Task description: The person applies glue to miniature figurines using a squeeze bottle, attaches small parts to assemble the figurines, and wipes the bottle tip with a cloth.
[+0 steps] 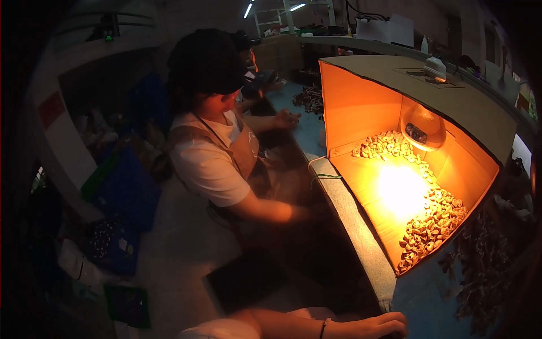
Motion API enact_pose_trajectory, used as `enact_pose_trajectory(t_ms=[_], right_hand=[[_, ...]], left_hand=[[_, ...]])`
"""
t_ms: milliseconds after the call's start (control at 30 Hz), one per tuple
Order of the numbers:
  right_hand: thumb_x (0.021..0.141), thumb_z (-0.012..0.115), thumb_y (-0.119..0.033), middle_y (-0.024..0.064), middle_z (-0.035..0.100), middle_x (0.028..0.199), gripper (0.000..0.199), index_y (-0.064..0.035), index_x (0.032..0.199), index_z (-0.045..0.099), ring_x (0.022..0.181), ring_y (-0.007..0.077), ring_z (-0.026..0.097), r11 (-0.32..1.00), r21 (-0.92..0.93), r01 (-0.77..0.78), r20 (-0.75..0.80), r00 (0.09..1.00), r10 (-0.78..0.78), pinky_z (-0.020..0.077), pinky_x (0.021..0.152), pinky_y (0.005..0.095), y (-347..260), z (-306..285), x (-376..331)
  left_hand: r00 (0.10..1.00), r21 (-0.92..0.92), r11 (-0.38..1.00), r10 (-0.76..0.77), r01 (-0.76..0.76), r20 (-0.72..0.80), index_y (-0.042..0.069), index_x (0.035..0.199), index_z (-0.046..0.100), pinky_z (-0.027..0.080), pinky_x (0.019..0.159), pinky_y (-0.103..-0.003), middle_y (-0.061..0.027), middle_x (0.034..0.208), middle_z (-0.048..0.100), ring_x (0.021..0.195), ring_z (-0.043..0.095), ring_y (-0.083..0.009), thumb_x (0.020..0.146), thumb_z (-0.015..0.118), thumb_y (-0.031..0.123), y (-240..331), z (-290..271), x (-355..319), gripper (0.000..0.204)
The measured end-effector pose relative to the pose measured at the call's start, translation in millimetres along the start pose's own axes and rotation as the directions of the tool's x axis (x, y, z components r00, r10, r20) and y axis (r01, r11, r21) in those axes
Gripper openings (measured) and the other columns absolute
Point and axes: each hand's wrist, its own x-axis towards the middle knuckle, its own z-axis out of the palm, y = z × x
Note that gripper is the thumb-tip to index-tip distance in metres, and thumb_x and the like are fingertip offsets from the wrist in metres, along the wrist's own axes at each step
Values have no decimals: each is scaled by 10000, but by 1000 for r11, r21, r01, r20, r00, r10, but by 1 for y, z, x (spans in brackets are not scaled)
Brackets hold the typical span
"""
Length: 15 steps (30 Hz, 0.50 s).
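At bottom centre-right of frame, person's hand [377, 326] w/ thin wrist bracelet lies fingers [395, 319] loosely curled, grasping nothing, touching grey bench edge [361, 237] below lamp-lit open cardboard box [389, 90].

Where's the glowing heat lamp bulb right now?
In the head view, the lamp bulb hangs at upper right inside the open cardboard box, just above the small pale pieces spread over the box floor.

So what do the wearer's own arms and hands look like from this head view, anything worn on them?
Only one forearm shows, along the lower edge. Its hand is bare: no glove, no ring visible. A thin bracelet circles the wrist. The forearm is uncovered, and a pale rounded shape near its base may be a short sleeve or clothing. Which hand it is cannot be told; the other is out of view.
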Motion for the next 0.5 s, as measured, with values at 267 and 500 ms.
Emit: enact_pose_trajectory(t_ms=[267, 500], right_hand=[[870, 600, -176, 150, 593, 799, 182, 4, 895, 615, 686, 310, 557, 999, 21, -38, -58, 998, 40, 440, 634, 364, 4, 5, 0], [872, 597, -168, 149, 601, 805, 176, 5, 902, 615, 689, 306, 565, 999, 4, -40, -46, 998, 40, 446, 631, 363, 6, 5, -3]], left_hand=[[999, 16, 999, -44, 44, 15, 33, 1073, 496, 432, 814, -375, -141, 995, 489, 928, 502, -309, 683, 709, 74, -2, -2, 0, 446], [999, 18, 999, -48, 48, 15, 28, 1076, 496, 438, 810, -367, -142, 1004, 483, 925, 508, -305, 668, 722, 72, -3, -1, -1, 468]])
